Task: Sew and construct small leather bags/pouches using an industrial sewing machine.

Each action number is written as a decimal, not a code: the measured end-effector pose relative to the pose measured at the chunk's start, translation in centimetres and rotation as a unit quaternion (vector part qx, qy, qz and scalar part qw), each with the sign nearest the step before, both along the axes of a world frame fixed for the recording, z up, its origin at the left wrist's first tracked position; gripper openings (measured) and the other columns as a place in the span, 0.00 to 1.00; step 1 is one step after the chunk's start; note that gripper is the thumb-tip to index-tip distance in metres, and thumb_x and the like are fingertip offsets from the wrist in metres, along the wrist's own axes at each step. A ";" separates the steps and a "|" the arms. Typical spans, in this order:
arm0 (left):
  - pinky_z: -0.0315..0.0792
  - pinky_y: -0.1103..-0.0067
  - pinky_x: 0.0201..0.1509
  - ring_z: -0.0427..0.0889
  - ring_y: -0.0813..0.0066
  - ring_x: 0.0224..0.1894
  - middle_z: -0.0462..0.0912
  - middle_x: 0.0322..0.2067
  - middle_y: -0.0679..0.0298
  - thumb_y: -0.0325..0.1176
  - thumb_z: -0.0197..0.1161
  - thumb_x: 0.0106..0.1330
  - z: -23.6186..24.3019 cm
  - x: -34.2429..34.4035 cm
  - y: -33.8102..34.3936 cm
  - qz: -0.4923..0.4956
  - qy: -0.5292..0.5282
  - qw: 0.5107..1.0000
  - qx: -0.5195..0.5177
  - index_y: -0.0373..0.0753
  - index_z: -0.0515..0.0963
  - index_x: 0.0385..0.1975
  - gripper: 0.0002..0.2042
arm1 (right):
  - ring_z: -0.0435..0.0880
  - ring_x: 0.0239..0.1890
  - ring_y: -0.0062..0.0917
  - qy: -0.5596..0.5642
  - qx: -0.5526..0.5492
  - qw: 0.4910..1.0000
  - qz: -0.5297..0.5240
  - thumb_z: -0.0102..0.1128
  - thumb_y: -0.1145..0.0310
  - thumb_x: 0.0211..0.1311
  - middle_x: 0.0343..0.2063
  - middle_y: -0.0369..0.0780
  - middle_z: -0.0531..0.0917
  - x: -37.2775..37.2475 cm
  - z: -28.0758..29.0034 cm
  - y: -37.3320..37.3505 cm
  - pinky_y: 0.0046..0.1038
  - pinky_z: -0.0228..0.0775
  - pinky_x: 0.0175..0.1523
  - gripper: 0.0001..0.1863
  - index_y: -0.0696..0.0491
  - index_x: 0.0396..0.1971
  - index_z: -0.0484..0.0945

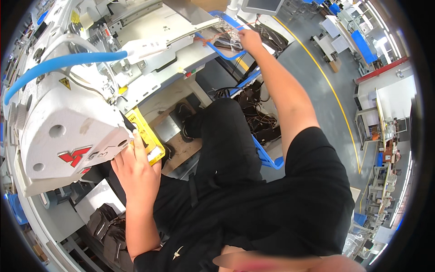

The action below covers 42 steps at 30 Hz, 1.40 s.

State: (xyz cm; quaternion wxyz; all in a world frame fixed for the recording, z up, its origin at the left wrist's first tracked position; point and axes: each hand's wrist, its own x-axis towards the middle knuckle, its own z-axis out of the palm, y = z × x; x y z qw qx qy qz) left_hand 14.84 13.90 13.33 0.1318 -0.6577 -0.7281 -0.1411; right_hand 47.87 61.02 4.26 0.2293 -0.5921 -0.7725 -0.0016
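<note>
My left hand [136, 168] is beside the white head of a sewing machine [68, 122], its fingers stretched out and apart. The index finger and thumb lie against a yellow, flat, box-like piece [148, 138]; some fingertips are hidden by the machine head. A dark strip [128, 121] shows just above the index finger. My right arm reaches far forward. Over a blue-rimmed bin [232, 56] at the machine table's far end, my right hand [250, 41] is closed, apparently pinching a thin orange cord [209, 41] that runs to its fingertips.
A thick blue hose [68, 59] arches over the machine. The white machine table [156, 84] extends forward, with a screen [263, 5] beyond. Dark cables [256, 113] hang below the bin. A dark bag [106, 226] lies at lower left. Yellow floor lines [333, 88] run along the right.
</note>
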 end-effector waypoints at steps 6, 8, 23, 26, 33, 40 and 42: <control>0.65 0.60 0.61 0.74 0.50 0.52 0.75 0.45 0.55 0.33 0.77 0.50 0.2 -0.3 -0.5 -0.007 0.005 1.000 0.006 0.31 0.73 0.64 0.38 | 0.85 0.50 0.48 -0.122 -0.041 0.991 0.046 0.57 0.70 0.63 0.44 0.53 0.86 0.9 -0.7 3.8 0.43 0.75 0.60 0.16 0.49 0.49 0.87; 0.65 0.60 0.61 0.74 0.51 0.52 0.75 0.44 0.55 0.33 0.77 0.50 0.1 -0.2 -0.5 -0.001 0.001 1.000 0.006 0.31 0.73 0.64 0.37 | 0.85 0.50 0.48 -0.148 -0.058 0.987 0.030 0.56 0.71 0.61 0.43 0.53 0.86 0.5 -0.9 4.1 0.45 0.75 0.58 0.16 0.49 0.47 0.87; 0.69 0.63 0.53 0.73 0.55 0.43 0.71 0.38 0.58 0.36 0.77 0.52 -1.5 0.1 0.2 0.000 0.024 0.998 0.056 0.31 0.76 0.60 0.34 | 0.89 0.41 0.35 0.277 -0.021 0.950 0.144 0.67 0.61 0.63 0.37 0.45 0.90 -6.9 4.4 -16.1 0.33 0.79 0.49 0.16 0.57 0.44 0.86; 0.69 0.62 0.53 0.73 0.54 0.42 0.71 0.37 0.57 0.35 0.77 0.52 -1.4 0.3 0.3 -0.003 0.023 0.998 0.051 0.32 0.77 0.60 0.33 | 0.87 0.44 0.22 0.391 -0.249 0.846 0.263 0.72 0.67 0.62 0.43 0.39 0.89 -12.9 7.3 -23.8 0.26 0.78 0.53 0.13 0.60 0.42 0.85; 0.67 0.62 0.52 0.71 0.53 0.43 0.71 0.37 0.55 0.39 0.78 0.55 -1.4 0.0 -0.3 -0.008 0.034 0.999 0.039 0.33 0.75 0.62 0.34 | 0.84 0.29 0.25 0.427 -0.220 0.724 0.495 0.71 0.66 0.54 0.27 0.39 0.87 -22.8 10.5 -26.8 0.28 0.75 0.38 0.09 0.56 0.29 0.86; 0.68 0.62 0.52 0.71 0.53 0.41 0.70 0.34 0.58 0.36 0.78 0.49 -1.6 0.0 -0.2 -0.018 0.029 0.997 0.067 0.31 0.75 0.62 0.37 | 0.84 0.28 0.23 0.366 -0.275 0.730 0.507 0.75 0.70 0.50 0.24 0.38 0.87 -25.8 11.7 -25.4 0.26 0.75 0.37 0.08 0.58 0.27 0.86; 0.67 0.63 0.52 0.70 0.54 0.42 0.71 0.35 0.56 0.37 0.79 0.51 -1.7 -0.1 -0.5 -0.011 0.017 0.998 0.058 0.31 0.75 0.62 0.36 | 0.84 0.27 0.23 0.376 -0.368 0.703 0.478 0.76 0.70 0.49 0.21 0.38 0.86 -25.7 11.7 -25.3 0.27 0.75 0.36 0.09 0.59 0.25 0.86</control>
